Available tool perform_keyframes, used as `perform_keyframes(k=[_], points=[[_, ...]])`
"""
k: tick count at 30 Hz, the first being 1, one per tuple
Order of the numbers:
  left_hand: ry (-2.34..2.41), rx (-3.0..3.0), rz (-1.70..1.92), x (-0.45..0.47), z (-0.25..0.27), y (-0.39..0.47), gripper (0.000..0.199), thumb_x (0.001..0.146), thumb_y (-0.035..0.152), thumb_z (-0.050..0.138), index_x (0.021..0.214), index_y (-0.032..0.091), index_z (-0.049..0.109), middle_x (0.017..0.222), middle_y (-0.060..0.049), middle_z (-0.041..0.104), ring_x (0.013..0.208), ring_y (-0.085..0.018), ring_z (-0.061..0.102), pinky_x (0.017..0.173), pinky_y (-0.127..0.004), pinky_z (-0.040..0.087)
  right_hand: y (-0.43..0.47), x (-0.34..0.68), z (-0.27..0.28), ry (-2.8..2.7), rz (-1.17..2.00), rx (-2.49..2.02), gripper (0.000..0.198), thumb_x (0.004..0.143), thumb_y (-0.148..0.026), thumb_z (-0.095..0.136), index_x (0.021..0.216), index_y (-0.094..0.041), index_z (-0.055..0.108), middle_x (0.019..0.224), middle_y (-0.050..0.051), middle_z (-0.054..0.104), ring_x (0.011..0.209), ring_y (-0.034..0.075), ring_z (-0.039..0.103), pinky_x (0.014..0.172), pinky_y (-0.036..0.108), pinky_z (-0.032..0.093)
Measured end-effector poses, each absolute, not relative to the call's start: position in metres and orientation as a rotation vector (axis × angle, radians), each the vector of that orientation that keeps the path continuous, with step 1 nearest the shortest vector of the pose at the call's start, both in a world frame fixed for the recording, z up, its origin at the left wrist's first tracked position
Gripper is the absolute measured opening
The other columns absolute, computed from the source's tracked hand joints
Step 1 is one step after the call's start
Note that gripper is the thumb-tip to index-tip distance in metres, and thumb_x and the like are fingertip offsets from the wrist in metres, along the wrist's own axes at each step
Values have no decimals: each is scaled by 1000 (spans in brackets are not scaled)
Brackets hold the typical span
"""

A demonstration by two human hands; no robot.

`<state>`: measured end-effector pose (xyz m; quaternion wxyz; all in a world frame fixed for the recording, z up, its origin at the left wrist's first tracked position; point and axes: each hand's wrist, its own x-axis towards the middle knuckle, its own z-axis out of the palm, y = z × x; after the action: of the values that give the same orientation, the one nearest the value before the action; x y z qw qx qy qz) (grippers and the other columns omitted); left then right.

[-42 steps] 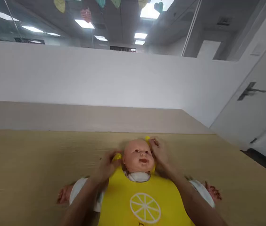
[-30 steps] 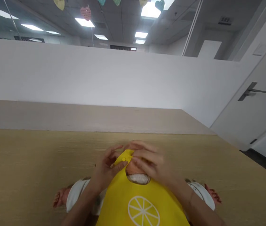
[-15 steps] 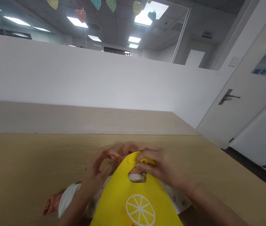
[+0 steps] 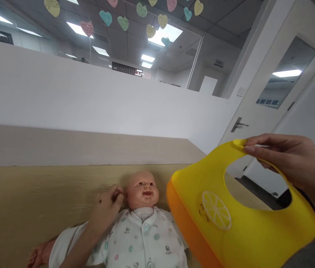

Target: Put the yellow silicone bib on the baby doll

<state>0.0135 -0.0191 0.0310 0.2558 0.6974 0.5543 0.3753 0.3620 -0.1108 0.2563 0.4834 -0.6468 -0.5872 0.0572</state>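
A yellow silicone bib (image 4: 244, 223) with an orange catch pocket and a white citrus-slice print hangs tilted at the right. My right hand (image 4: 291, 152) pinches its neck strap near one end, well off the table. A baby doll (image 4: 143, 190) lies face up on the table in a white printed outfit (image 4: 146, 238). Beside the doll's head, on its left side in view, is my left hand (image 4: 105, 208), its fingers curled in; nothing shows in them. Whether its fingertips touch the head I cannot tell.
The doll lies on a wood-toned table (image 4: 48, 193), which meets a raised beige ledge (image 4: 85, 147) at the back. Behind that stand a white partition wall (image 4: 104, 100) with glass above, and at the right a door (image 4: 247, 111) with a lever handle.
My right hand has lifted the bib away from over the doll, up and to the right. The doll's face and chest are now uncovered. My left hand's fingers have curled in.
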Motion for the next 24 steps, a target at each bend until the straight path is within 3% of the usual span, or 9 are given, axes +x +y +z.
perform_keyframes(k=[9,14,21,24], points=[[1714,2018,616,16,26,-19,22,80,20,41,78,20,63,81,-4,69,79,-18,61,69,-26,39,-61,372,261,-1449,91,-1660,36,66,-47,72,79,-13,68,49,-2,53,40,4,42,36,16,29],[1733,2106,476,19,27,-20,26,84,23,40,87,20,65,88,-6,70,86,-22,62,74,-30,40,-28,398,247,-1392,184,-1540,33,67,-42,72,78,-11,66,56,0,57,44,4,45,38,16,30],[1693,2114,425,18,26,-19,29,86,24,37,95,19,63,99,-8,70,98,-24,62,80,-31,41,-15,474,181,-1114,300,-1626,27,67,-40,71,72,-15,61,50,-2,52,46,6,43,43,20,32],[1711,2098,447,17,21,-17,33,86,24,37,109,17,59,106,-8,69,105,-24,60,86,-32,41,-16,512,138,-899,279,-1726,24,65,-37,71,70,-16,60,48,-3,49,45,9,41,44,24,33]])
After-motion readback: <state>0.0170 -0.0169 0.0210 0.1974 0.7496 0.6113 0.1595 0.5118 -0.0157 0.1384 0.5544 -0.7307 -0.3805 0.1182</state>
